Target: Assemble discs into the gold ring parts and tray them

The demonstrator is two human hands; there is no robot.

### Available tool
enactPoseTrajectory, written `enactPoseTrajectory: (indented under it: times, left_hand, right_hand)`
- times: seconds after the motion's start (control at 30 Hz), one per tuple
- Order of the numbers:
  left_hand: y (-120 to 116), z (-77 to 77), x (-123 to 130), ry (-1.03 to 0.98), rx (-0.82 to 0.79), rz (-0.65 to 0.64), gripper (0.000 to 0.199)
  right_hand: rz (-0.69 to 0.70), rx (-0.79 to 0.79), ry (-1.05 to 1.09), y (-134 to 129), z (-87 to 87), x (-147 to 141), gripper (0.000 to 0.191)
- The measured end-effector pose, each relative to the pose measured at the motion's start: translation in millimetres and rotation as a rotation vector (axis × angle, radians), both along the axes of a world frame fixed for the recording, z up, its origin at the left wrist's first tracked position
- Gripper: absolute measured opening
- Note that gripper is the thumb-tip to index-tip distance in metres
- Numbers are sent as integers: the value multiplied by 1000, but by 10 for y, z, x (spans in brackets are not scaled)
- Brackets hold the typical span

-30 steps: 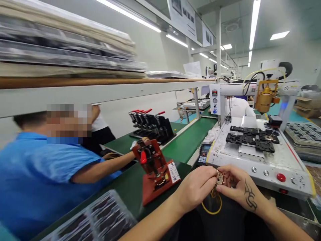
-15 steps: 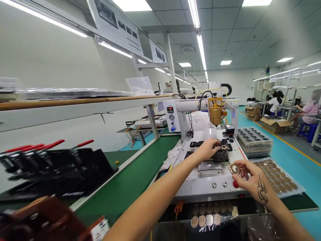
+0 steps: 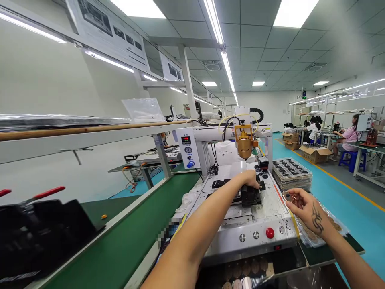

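My left hand reaches over the black fixture on the white machine's bed. Its fingers are bent together and point down at the fixture's far right part; what lies under the fingertips is hidden. A round gold-rimmed piece, like a watch case, is pinched between the thumb and fingers of my right hand. That hand is held in the air at the machine's right edge, above a clear plastic tray of round brown discs.
A gold-coloured machine head hangs behind the fixture. Stacked trays of dark parts stand on the right. The front panel has a red button. More discs lie below. Two people sit far right.
The view has shifted, so the machine appears further left. My right hand has carried the round piece rightward, away from the fixture. My left hand now reaches deeper over the fixture.
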State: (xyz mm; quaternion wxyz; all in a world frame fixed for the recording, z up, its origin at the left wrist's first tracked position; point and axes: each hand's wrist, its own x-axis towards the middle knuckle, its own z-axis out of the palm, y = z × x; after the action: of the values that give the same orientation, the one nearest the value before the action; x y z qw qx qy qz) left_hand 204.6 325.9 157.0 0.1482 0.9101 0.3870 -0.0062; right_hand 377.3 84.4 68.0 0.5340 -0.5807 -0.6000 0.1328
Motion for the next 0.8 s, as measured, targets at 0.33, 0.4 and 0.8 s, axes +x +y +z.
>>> enactPoseTrajectory:
  times: [0.33, 0.4, 0.8]
  left_hand:
    - [-460, 326, -802, -564, 55, 17, 27]
    - [-609, 337, -1031, -633, 56, 19, 27]
    - [-1398, 209, -2113, -735, 87, 36, 21]
  right_hand:
    - [302, -211, -256, 1724, 125, -110, 26]
    - [380, -289, -319, 1905, 160, -114, 26]
    - [364, -212, -536, 1999, 152, -109, 26]
